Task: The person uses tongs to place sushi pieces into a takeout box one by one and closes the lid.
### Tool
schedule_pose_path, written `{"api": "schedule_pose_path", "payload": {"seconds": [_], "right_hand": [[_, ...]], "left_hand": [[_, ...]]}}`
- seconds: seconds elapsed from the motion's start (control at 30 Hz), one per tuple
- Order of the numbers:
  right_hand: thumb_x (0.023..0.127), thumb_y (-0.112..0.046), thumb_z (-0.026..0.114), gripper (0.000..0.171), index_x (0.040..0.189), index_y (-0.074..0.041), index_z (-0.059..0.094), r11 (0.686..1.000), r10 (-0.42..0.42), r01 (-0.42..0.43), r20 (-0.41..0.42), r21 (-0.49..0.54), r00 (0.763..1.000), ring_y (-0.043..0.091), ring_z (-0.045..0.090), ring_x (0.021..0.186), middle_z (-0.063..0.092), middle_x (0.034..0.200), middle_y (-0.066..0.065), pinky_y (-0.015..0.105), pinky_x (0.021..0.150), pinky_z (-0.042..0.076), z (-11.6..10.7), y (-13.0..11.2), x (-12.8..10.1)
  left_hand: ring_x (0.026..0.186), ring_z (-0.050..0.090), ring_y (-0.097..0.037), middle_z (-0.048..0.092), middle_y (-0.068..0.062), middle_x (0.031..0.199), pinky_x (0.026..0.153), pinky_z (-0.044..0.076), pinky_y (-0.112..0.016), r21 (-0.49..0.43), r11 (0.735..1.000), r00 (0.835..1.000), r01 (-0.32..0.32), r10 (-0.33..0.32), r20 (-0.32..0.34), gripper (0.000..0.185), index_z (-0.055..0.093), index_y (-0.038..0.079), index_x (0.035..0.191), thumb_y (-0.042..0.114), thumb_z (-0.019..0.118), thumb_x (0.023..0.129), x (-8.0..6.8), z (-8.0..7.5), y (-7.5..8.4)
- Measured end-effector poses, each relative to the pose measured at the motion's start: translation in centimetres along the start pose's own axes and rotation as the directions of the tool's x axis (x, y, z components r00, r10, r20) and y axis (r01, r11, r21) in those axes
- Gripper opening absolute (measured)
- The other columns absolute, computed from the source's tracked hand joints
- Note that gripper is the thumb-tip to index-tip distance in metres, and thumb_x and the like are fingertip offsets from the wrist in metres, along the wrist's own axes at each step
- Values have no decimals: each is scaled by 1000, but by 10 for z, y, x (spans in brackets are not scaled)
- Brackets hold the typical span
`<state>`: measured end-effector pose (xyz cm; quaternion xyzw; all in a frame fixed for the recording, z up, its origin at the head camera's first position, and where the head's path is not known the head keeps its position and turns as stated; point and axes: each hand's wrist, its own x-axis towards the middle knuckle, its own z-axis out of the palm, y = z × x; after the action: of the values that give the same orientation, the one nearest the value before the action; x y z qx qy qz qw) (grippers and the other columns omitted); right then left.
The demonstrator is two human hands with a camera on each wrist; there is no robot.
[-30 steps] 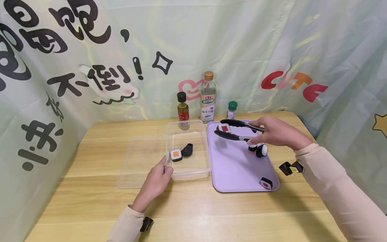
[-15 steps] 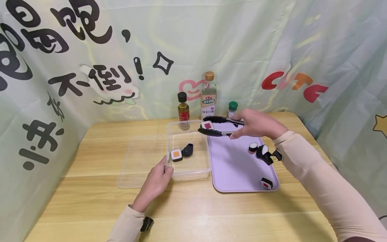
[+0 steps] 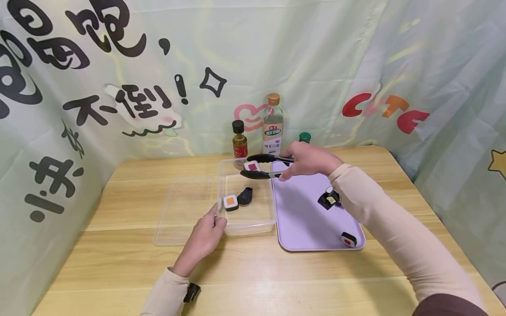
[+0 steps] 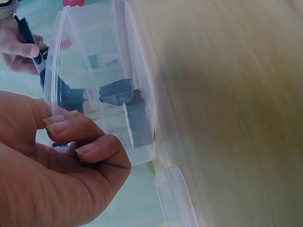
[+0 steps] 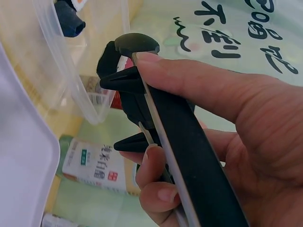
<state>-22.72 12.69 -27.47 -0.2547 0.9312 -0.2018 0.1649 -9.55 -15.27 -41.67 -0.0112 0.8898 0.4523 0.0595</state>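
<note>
My right hand [image 3: 310, 159] grips black kitchen tongs [image 3: 258, 174]. Between the tong tips is a square sushi roll [image 3: 252, 166] with a dark pink centre, held over the back part of a clear plastic container [image 3: 247, 227]. My left hand [image 3: 203, 235] pinches the container's left wall at the rim, thumb and fingertips meeting there in the left wrist view. Inside the container lie an orange-centred sushi roll [image 3: 230, 202] and a black, rounded sushi piece [image 3: 245, 195]. In the right wrist view, the tongs' handle [image 5: 189, 156] runs between thumb and fingers; the held roll is mostly hidden.
Right of the container is a lilac tray [image 3: 308, 232] with a red-centred roll [image 3: 348, 239] and other pieces partly behind my right wrist. A clear lid [image 3: 182, 224] lies left. Behind stand a sauce bottle [image 3: 240, 147], a vinegar bottle [image 3: 272, 129] and a green-capped jar [image 3: 305, 137].
My right hand has carried the tongs and the pink-centred roll leftward, from above the tray to above the container. The left hand has stayed at the container's rim.
</note>
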Motion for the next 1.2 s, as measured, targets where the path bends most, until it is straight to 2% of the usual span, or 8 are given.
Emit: {"api": "schedule_pose_path", "payload": {"seconds": [0.13,0.27,0.3,0.4,0.5,0.73,0.9,1.2], "right_hand": [[79,-23,86,67,134,7,62,1000,-22,22,9,2,1000,22,54,81,67,122,19,37,71,45,7,-3,11],[79,-22,86,67,134,8,61,999,-47,47,12,-5,999,20,50,77,67,124,19,33,67,39,13,-6,21],[79,-22,85,67,134,8,61,999,-51,51,17,-4,999,19,48,75,69,118,18,33,67,38,15,-7,23],[80,-22,85,45,113,5,73,998,-67,68,34,-13,997,17,45,70,66,88,8,31,64,37,19,-9,30],[79,-22,84,25,88,-3,70,997,-70,71,47,-26,996,16,40,64,41,69,0,31,61,34,23,-12,36],[79,-26,85,28,81,-7,65,996,-55,59,55,-65,997,16,40,66,37,72,-1,30,61,33,33,-17,47],[79,-24,85,35,69,-13,53,997,-53,57,75,-54,996,13,34,59,30,65,-4,29,58,30,39,-19,53],[80,-25,85,26,85,-9,65,998,-58,59,62,-17,996,14,38,63,35,69,-3,31,62,34,32,-22,45]], "left_hand": [[49,30,-11,37,4,59,43,24,-23,-1,1000,1000,2,-2,-2,65,27,-6,157,15,43,98,0,0,0],[49,29,-11,37,4,59,43,24,-23,3,1000,1000,3,-3,-6,65,27,-6,156,15,43,97,0,1,0],[49,29,-11,37,4,59,43,24,-23,4,1000,1000,4,-4,-6,65,27,-6,156,16,43,97,0,1,0],[49,30,-11,37,4,59,43,24,-23,4,1000,1000,8,-8,-3,65,26,-7,156,16,43,98,0,1,0],[49,29,-11,37,4,59,43,24,-23,4,1000,1000,5,-5,-6,64,27,-8,156,15,43,98,1,1,0],[49,30,-11,37,4,60,44,24,-23,5,1000,1000,12,-11,-11,64,27,-7,156,15,44,98,1,1,1],[50,31,-11,38,4,61,44,25,-23,4,1000,1000,14,-14,-14,64,27,-6,156,15,44,98,1,1,1],[49,30,-11,38,4,60,43,25,-23,0,1000,1000,2,-2,-14,64,27,-6,156,14,44,98,1,1,1]]}}
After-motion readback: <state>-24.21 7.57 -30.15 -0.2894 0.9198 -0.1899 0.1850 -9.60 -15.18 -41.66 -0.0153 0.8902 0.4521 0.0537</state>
